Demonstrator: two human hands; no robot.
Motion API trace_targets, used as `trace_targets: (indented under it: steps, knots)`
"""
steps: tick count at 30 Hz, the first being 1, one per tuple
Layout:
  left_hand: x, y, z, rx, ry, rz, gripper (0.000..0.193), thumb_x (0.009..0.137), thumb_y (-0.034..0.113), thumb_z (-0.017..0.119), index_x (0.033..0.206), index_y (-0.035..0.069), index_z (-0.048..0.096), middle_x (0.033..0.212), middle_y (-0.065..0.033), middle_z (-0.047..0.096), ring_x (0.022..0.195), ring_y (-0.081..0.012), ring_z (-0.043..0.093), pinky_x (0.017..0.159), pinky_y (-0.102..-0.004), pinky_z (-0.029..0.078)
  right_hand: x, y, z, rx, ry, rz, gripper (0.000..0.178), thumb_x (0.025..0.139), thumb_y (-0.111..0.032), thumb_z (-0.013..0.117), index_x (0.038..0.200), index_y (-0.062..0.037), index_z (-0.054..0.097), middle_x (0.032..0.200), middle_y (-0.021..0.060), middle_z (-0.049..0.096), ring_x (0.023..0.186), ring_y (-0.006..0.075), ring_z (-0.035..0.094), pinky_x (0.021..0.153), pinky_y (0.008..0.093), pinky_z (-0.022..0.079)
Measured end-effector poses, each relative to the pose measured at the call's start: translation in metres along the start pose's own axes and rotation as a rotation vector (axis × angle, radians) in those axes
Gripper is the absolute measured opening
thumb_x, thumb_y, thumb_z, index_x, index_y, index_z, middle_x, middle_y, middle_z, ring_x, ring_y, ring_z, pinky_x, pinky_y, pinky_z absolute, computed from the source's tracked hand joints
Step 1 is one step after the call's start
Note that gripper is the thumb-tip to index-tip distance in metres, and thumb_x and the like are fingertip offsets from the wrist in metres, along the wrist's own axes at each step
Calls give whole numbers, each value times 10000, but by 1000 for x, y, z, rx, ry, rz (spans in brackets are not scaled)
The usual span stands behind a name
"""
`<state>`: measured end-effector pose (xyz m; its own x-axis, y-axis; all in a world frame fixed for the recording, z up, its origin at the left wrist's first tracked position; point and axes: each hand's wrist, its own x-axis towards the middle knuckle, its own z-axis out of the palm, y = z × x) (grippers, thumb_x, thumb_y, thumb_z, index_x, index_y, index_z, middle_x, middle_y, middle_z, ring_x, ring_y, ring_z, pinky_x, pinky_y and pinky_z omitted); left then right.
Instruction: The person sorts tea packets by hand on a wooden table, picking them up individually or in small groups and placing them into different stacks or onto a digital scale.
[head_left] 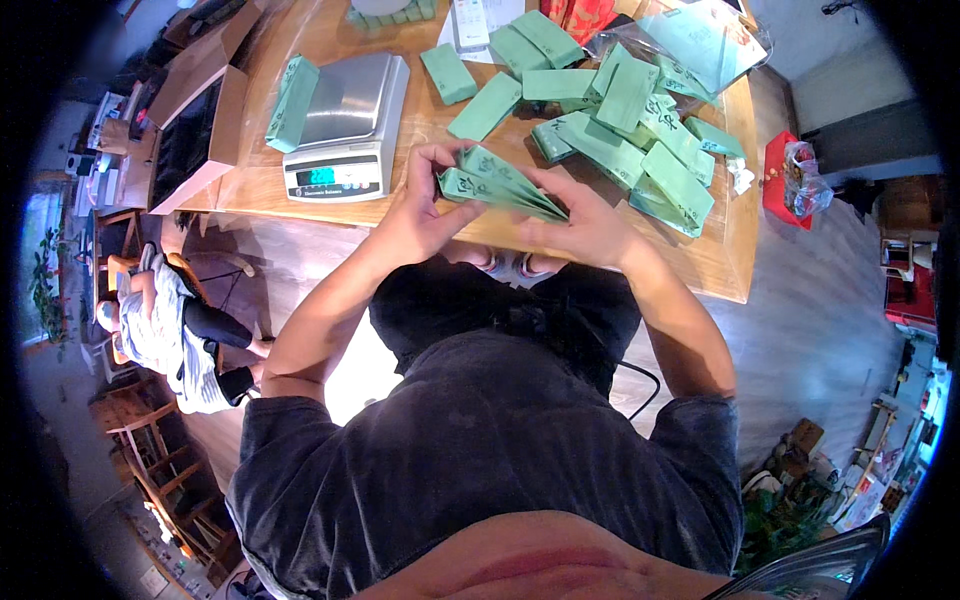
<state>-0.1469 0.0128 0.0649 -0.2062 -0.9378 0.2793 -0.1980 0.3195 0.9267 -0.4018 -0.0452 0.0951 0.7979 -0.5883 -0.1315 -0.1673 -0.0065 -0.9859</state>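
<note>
Both my hands hold one bundle of green packets (497, 183) fanned out just above the near edge of the wooden table (400, 140). My left hand (425, 205) grips its left end with the fingers curled over the top. My right hand (580, 222) pinches its right end. Several more green packets (640, 130) lie in a loose heap on the table beyond my right hand. A silver digital scale (350, 125) stands to the left of my left hand, with one green packet (293, 102) leaning against its left side.
A clear plastic bag (700, 40) with green contents lies at the table's far right. An open cardboard box (195, 120) stands left of the table. A red tray (785, 180) with a wrapped bundle sits right of it. Wooden chairs (150, 440) and a person lying down (160, 330) are at left.
</note>
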Motion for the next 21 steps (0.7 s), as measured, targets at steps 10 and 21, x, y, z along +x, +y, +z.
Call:
trace_targets:
  steps: [10,21]
  knots:
    - [6,31,-11,290,-78,-93,695,771,-5,794,1396,38,494,1321,-119,596,1226,-216,583,1008,-345,487,3,-7,-1,28,-14,115,571,975,-246,656,1457,-14,456,1335,103,541,1224,175,498,1054,348,416]
    - [4,31,-13,118,-205,-198,761,803,79,788,1485,93,451,1192,-139,675,1067,-218,659,917,-349,518,8,-12,-7,300,-139,237,658,988,-280,642,1510,7,363,1420,116,499,1306,185,449,1106,337,360]
